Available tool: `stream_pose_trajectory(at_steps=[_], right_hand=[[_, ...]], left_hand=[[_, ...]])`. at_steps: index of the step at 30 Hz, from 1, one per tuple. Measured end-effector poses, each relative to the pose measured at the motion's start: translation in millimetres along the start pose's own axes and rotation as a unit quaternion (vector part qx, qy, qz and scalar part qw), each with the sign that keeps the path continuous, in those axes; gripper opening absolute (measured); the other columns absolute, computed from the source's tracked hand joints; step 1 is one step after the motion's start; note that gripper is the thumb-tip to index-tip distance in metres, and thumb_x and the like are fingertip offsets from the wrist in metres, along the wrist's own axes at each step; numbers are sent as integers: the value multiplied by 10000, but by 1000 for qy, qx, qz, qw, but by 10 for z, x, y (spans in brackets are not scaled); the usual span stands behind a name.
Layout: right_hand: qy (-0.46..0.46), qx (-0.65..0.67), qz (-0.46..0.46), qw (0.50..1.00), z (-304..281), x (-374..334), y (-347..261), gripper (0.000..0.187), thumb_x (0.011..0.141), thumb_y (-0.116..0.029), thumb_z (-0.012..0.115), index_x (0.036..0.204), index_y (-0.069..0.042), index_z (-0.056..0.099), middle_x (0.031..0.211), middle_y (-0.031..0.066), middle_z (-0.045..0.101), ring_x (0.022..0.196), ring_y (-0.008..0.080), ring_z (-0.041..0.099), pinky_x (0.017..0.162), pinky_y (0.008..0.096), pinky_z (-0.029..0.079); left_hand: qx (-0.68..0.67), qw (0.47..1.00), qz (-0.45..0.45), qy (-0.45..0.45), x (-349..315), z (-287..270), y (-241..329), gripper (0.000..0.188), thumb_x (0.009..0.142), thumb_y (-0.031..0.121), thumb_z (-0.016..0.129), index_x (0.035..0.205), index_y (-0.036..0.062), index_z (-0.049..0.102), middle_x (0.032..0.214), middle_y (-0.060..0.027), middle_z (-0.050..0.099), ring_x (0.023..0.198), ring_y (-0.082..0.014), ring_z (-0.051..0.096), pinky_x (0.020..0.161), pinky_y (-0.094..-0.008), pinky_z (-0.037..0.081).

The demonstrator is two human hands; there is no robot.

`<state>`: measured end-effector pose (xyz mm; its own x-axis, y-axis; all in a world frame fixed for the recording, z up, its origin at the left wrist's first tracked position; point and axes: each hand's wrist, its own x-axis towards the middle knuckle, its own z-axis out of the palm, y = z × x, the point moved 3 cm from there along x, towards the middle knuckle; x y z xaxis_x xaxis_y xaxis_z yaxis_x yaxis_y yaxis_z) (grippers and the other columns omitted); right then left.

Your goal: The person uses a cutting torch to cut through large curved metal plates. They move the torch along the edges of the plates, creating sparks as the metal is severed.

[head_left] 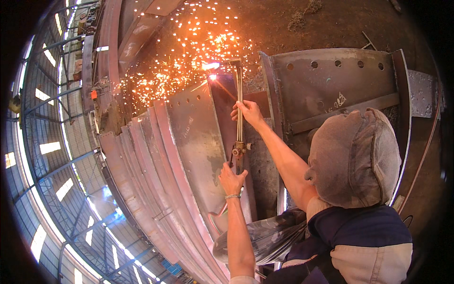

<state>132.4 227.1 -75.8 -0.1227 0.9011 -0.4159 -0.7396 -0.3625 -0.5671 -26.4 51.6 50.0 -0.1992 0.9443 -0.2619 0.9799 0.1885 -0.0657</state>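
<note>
My right hand point(250, 113) is closed round the long metal tubes of a cutting torch point(240, 130), partway along them. Lower down, at the valve and handle end, my left hand point(231, 181) has its fingers and thumb about the handle; part of the grip is hidden. A bracelet circles the left wrist. Beyond the torch's bent head, a bright glow point(213, 76) burns at the far end of a steel beam point(220, 109), and orange sparks point(175, 71) spray outward and to the left. A reddish hose point(218, 213) lies beside the left forearm.
Several curved steel sections point(156, 156) lie stacked to the left. A large steel piece with a row of holes point(336, 78) stands at the right. Grey head-covering fabric point(354, 161) and navy-and-cream clothing point(366, 234) fill the lower right. Blue light glows inside the hall point(111, 203).
</note>
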Motion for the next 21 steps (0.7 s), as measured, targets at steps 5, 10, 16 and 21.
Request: stream_pose_trajectory(at_steps=[5,10,16,21], right_hand=[[-14,-28,-16,999,54,-28,-166,332,1047,-260,503,985,40,631,835,150,714,706,200,713,650,345,580],[-45,-48,-16,998,61,-60,-188,334,1051,-272,499,1010,31,635,862,132,721,741,195,719,670,342,576],[-87,-47,6,995,67,-143,-156,304,1043,-223,509,1016,44,652,882,148,734,749,195,719,711,362,564],[-101,-81,56,990,49,-169,-127,335,1044,-295,522,1084,4,667,944,123,740,816,184,730,712,331,578]], left_hand=[[-11,1000,4,7,12,-23,69,687,618,319,848,1149,15,536,1039,-181,657,1018,-368,608,917,-485,431],[19,1000,-9,10,33,41,38,672,617,317,860,1109,21,511,1010,-192,641,999,-381,606,904,-481,436],[16,998,-45,-38,23,61,-21,667,596,290,903,1053,28,493,987,-194,641,989,-394,607,887,-489,450],[7,996,-61,-59,2,82,-53,663,597,285,907,1043,28,488,975,-200,645,985,-402,613,871,-490,469]])
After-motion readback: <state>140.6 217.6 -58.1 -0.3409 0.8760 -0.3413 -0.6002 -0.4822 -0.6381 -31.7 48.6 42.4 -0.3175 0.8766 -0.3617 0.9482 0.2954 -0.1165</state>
